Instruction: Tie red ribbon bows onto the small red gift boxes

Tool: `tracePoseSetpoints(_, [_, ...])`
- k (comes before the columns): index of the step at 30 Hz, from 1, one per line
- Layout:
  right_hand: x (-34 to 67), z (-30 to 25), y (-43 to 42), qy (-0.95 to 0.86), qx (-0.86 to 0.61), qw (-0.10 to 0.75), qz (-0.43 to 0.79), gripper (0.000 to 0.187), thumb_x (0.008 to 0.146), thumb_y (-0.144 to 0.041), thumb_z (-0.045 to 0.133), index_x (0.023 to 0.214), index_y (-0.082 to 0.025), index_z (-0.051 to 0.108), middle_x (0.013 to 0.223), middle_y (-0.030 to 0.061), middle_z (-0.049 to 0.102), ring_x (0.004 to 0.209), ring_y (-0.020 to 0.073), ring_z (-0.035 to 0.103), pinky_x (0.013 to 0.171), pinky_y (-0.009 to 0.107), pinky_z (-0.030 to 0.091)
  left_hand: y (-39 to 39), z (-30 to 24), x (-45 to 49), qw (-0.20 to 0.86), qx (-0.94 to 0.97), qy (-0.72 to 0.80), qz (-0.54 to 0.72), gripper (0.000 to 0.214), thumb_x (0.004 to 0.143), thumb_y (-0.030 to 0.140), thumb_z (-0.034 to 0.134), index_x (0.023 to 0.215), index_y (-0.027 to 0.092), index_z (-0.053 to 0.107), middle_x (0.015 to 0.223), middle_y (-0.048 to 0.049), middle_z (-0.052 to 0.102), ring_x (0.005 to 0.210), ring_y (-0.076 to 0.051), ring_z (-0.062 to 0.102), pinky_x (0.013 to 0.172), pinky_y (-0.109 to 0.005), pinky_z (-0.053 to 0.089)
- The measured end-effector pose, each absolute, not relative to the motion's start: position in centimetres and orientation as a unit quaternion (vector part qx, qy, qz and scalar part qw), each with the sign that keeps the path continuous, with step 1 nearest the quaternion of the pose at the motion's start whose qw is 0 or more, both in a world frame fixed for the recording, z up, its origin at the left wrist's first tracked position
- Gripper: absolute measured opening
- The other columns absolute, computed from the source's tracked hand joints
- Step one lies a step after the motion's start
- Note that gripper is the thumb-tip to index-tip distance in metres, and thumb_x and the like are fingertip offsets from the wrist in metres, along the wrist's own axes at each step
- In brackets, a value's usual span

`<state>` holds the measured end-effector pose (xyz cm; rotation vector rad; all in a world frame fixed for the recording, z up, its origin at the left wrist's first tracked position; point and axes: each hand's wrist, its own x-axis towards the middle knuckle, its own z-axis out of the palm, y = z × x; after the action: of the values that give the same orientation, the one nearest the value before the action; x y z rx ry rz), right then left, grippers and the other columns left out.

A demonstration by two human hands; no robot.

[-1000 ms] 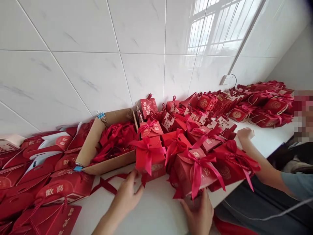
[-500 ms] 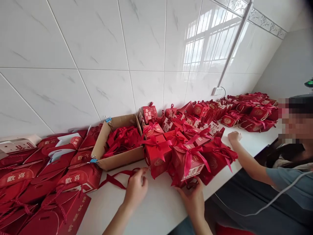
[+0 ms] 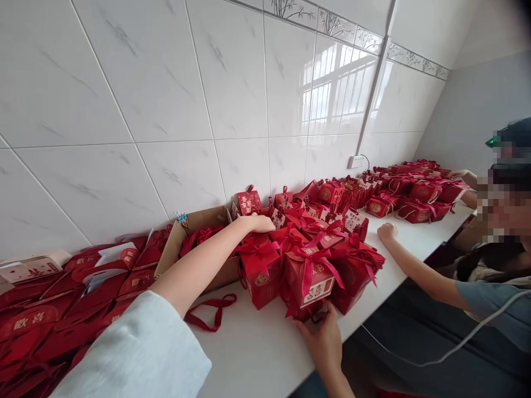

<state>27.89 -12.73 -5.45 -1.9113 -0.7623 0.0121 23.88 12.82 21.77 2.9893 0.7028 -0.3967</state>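
My left hand (image 3: 260,223) reaches across the front boxes to a cluster of red gift boxes near the wall; its fingers point down among them and are mostly hidden. Just in front of it stands a red gift box (image 3: 262,279) with a ribbon bow. My right hand (image 3: 326,340) is at the table's front edge, thumb and fingers around the low end of a red gift box (image 3: 306,313) under the pile. Above that hand sits a bow-tied box with a white label (image 3: 317,292). A loose red ribbon (image 3: 216,318) lies looped on the white table.
A cardboard box (image 3: 222,281) of red ribbons stands left of the pile, partly behind my left arm. Flat-packed red boxes (image 3: 37,320) cover the left side. More finished boxes (image 3: 418,190) fill the far right. A co-worker's forearm (image 3: 418,262) rests on the table; another person sits beyond.
My left hand has moved from the loose ribbon forward over the boxes, and the ribbon lies free on the table. My right hand stays at the low box. The view has tilted up slightly.
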Motion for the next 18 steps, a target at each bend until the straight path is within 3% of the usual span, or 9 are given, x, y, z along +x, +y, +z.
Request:
tracePoseSetpoints(6, [27.8, -5.6, -12.5, -0.317, -0.787, 0.528, -0.013, 0.08, 0.062, -0.056, 0.072, 0.123, -0.013, 0.042, 0.08, 0.0057, 0.063, 0.072, 0.026, 0.061, 0.066, 0.037, 0.048, 14.3, 20.5, 22.6, 0.009, 0.953, 0.249, -0.172, 0.026, 0.091, 0.036, 0.052, 0.102, 0.014, 0.062, 0.105, -0.0068, 0.064, 0.096, -0.02, 0.061, 0.089, -0.043, 0.048])
tracePoseSetpoints(18, [28.3, -3.5, -12.2, -0.327, -0.786, 0.523, 0.045, 0.072, 0.062, -0.043, 0.074, 0.12, -0.018, 0.038, 0.094, 0.0076, 0.063, 0.075, 0.0263, 0.064, 0.068, 0.039, 0.05, 14.6, 20.1, 23.1, 0.016, 0.96, 0.221, -0.172, 0.03, 0.092, 0.033, 0.052, 0.116, 0.016, 0.057, 0.121, -0.0091, 0.058, 0.108, -0.023, 0.057, 0.093, -0.046, 0.046])
